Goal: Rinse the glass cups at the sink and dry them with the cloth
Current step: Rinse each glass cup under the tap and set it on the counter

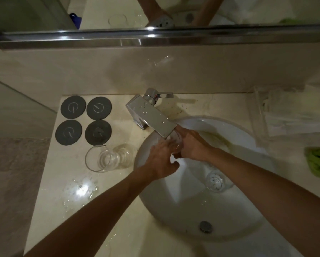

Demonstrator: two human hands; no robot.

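Note:
Under the chrome tap's spout [161, 125] I hold a clear glass cup [176, 143] over the white sink [244, 138]. My right hand [191, 145] grips the cup from the right. My left hand [163, 160] touches its left side, fingers reaching in at the rim. A second glass cup [217, 181] with dark specks lies inside the basin. Two more glass cups [100, 158] [125, 154] stand on the counter left of the sink. The green cloth [319, 162] lies at the right edge.
Four round grey coasters [86, 119] sit on the counter left of the tap. A puddle [81, 190] spreads near the counter's front. The drain [206, 226] is at the basin's near side. Clear plastic packaging [285, 115] lies at the right. A mirror ledge [155, 38] runs above.

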